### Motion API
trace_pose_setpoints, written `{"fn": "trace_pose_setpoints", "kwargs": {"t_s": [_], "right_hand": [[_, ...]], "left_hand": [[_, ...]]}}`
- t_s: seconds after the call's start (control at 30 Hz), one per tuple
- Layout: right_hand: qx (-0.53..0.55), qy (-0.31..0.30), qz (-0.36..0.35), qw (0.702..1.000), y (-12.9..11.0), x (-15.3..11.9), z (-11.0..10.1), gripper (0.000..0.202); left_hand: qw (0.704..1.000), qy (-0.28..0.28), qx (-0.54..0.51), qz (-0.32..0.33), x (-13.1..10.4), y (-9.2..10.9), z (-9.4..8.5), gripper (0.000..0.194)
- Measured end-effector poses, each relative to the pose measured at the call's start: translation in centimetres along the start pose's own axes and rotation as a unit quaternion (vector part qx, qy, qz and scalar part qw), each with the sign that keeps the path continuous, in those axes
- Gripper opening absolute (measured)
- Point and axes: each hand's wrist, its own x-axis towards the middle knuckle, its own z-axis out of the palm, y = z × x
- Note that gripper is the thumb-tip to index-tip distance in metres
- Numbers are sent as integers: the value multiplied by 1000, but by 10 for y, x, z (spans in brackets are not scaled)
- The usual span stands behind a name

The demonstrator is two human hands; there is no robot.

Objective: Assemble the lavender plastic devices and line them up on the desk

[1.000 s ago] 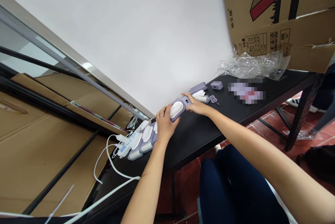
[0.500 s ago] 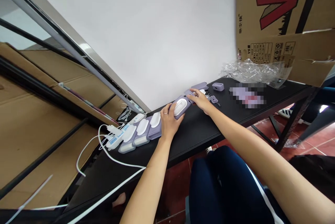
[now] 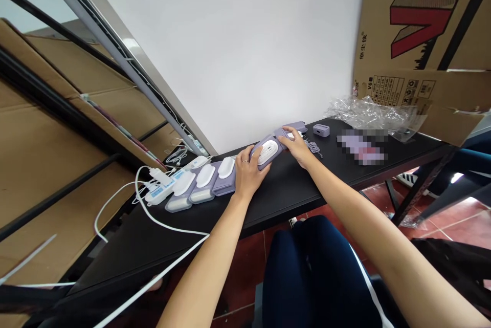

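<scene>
A purple case with a white oval part [image 3: 268,153] is held between my two hands over the black table [image 3: 284,192]. My left hand [image 3: 250,172] wraps round its near left side, a ring on one finger. At its upper right end, my right hand [image 3: 294,145] pinches a purple flap. Left of my left hand, three similar purple pieces with white oval tops [image 3: 205,176] lie in a row. Beyond my right hand are another flat purple piece [image 3: 297,127] and a coiled dark and purple strap [image 3: 313,147]. A small purple box [image 3: 321,130] sits farther right.
White power strips [image 3: 161,191] with plugs and cables lie at the left. A long white cable [image 3: 169,261] crosses the front left. Clear plastic wrap [image 3: 374,113] and a blurred purple item [image 3: 360,148] lie at the right, below a large cardboard box [image 3: 414,82]. A white wall stands behind.
The view has shifted slightly. Both hands keep hold of the purple case, which looks a little more tilted, with its white oval turned somewhat more into view.
</scene>
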Motion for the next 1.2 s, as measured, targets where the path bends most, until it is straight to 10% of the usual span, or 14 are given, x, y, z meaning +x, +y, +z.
{"fn": "trace_pose_setpoints", "kwargs": {"t_s": [1.2], "right_hand": [[12, -59, 22, 998, -3, -5, 1, 59]], "left_hand": [[999, -12, -47, -24, -1, 0, -4, 56]]}}
